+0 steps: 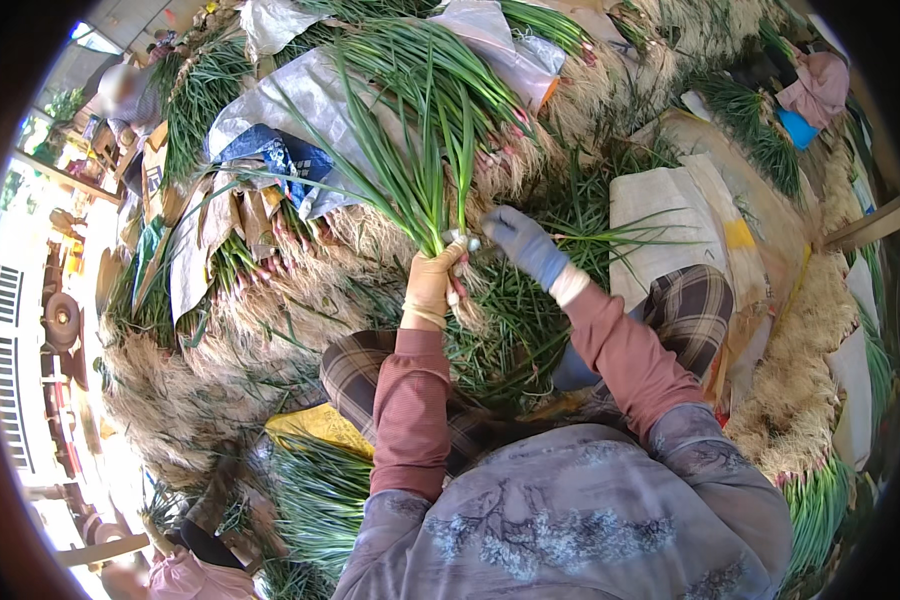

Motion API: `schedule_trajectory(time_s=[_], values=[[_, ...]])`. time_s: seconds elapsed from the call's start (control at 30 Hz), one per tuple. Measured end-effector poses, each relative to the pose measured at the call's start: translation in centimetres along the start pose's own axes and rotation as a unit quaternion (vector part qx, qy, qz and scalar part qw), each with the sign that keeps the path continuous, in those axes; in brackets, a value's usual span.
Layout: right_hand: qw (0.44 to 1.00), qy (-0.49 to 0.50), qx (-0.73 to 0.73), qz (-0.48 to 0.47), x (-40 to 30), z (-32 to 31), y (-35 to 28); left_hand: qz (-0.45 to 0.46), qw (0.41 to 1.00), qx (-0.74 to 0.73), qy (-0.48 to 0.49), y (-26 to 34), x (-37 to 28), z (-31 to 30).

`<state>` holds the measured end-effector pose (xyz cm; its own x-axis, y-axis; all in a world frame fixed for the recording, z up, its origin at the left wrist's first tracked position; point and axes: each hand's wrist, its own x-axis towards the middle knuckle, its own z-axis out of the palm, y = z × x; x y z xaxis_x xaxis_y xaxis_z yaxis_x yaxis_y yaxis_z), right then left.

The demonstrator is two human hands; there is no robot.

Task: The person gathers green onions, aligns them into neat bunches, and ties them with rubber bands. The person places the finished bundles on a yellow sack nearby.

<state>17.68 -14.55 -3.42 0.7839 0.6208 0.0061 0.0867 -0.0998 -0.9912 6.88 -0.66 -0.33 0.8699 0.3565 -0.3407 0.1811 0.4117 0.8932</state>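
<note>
My left hand (431, 281), in a cream glove, grips a bunch of spring onions (420, 199) around its lower stems. The green leaves fan upward and away from me; pinkish-white bulbs and pale roots hang beside the wrist. My right hand (523, 244), in a blue-grey glove, is just right of the bunch with its fingers curled. Something small and whitish lies between the two hands, too unclear to name. Long green leaves (615, 236) stick out to the right from behind the right hand; whether it holds them is unclear. Loose trimmed leaves (510, 337) cover the ground between my knees.
Heaped spring onions (450, 82) with roots toward me lie ahead, partly under plastic sheeting (270, 101). More rooty stacks (255, 322) stand left. A pale folded sack (660, 225) lies right. Other people work at upper left, upper right (817, 90) and lower left (195, 577).
</note>
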Motion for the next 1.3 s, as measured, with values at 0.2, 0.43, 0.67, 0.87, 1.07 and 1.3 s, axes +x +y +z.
schedule_trajectory(time_s=[0.2, 0.43, 0.67, 0.87, 1.07, 1.3], values=[[0.967, -0.049, 0.241, 0.064, 0.5, 2.1, -0.3, -0.047, 0.992, -0.049, -0.109, -0.3, -1.1, -0.5], [0.964, 0.219, 0.141, 0.053, 0.3, -0.5, -1.7, 0.083, 0.994, 0.059, 0.029, 0.5, -2.7, 0.7], [0.926, 0.220, -0.290, 0.099, 8.4, -5.5, -0.2, 0.038, 0.993, -0.111, 0.007, 0.2, -1.4, 0.2], [0.946, 0.171, -0.257, -0.100, 3.3, -0.2, -2.6, 0.060, 0.984, -0.168, -0.011, -1.3, 0.1, -0.5], [0.937, 0.077, -0.287, -0.184, -3.2, 1.6, -1.9, 0.069, 0.995, -0.068, 0.004, -2.0, 0.6, -0.6], [0.980, -0.059, 0.164, 0.099, 0.0, 1.5, -2.2, -0.013, 0.995, -0.084, -0.056, -1.0, -1.6, -0.9]])
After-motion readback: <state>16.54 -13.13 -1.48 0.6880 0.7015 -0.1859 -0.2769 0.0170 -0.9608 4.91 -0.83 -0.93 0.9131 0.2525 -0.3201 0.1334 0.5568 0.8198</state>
